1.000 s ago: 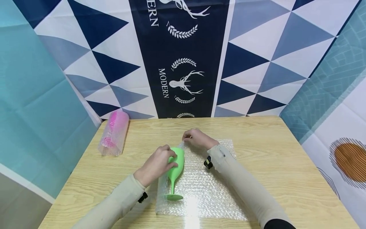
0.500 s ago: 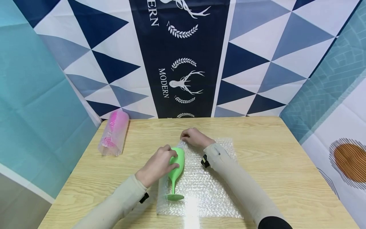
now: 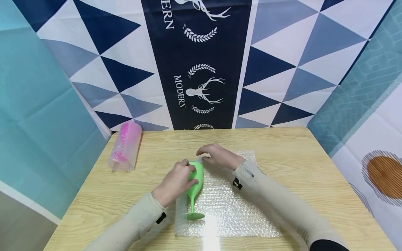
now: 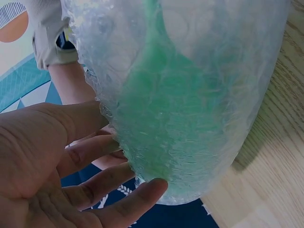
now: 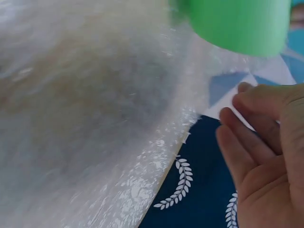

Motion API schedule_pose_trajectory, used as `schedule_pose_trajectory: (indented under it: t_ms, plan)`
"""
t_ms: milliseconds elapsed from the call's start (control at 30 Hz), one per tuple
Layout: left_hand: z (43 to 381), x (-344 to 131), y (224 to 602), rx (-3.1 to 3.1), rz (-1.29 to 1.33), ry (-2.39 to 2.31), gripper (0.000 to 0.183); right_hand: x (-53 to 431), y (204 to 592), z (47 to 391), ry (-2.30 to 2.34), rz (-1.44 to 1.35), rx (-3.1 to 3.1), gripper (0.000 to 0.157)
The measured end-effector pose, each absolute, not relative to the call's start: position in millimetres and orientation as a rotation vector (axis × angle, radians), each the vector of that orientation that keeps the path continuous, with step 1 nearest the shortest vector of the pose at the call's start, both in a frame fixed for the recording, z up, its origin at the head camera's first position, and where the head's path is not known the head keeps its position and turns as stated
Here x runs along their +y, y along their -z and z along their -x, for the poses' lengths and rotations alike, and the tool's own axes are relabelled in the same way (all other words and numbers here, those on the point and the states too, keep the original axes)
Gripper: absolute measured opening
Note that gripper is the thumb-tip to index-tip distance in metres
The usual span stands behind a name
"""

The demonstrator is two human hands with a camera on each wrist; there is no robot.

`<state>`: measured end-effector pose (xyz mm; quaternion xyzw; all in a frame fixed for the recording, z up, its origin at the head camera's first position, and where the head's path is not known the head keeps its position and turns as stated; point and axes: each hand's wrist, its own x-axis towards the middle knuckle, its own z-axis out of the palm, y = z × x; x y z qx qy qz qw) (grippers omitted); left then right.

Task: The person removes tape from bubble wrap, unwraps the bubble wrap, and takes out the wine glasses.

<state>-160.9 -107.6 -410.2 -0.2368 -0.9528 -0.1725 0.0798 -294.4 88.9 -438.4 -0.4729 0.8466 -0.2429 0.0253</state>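
Observation:
A green wine glass (image 3: 198, 181) lies on its side at the left part of a bubble wrap sheet (image 3: 229, 205), its bowl toward the back and its foot toward the front. My left hand (image 3: 176, 179) grips the bowl, thumb and fingers to either side of it. From the left wrist view, the glass (image 4: 166, 109) appears green through the bubble wrap, and the fingers touch the wrap's edge. My right hand (image 3: 220, 156) is over the wrap's far edge, fingers loosely bent. In the right wrist view that hand (image 5: 266, 142) holds nothing, just beyond the glass's rim (image 5: 242, 45).
A pink object rolled in bubble wrap (image 3: 125, 146) lies at the table's back left corner. Patterned cloth walls (image 3: 201, 62) rise behind the wooden table (image 3: 298, 174) and along its sides.
My right hand's fingers have loosened and spread at the wrap's far edge, and its wrist has moved right. My left hand and the wine glass have shifted slightly right.

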Motion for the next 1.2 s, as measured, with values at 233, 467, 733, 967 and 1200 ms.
schedule_pose_trajectory:
  t_ms: [233, 467, 733, 967, 1200]
  plan:
    - [159.8, -111.9, 412.6, -2.849, 0.698, 0.524, 0.032, 89.5, 443.8, 282.0, 0.778, 1.589, 2.593, 0.024]
    - [160.8, -112.5, 413.3, -2.851, 0.703, 0.52, 0.032, 86.6, 457.0, 282.7, 0.805, 1.482, 2.645, 0.029]
    - [161.3, -113.6, 413.3, -2.844, 0.706, 0.521, 0.033, 81.0, 467.6, 291.5, 0.82, 1.465, 2.638, 0.028]
    - [161.0, -114.9, 413.6, -2.857, 0.706, 0.54, 0.033, 77.8, 472.8, 298.8, 0.879, 1.369, 2.609, 0.023]
    - [160.2, -114.5, 414.3, -2.847, 0.707, 0.526, 0.034, 78.2, 472.3, 302.4, 0.992, 1.244, 2.602, 0.015]
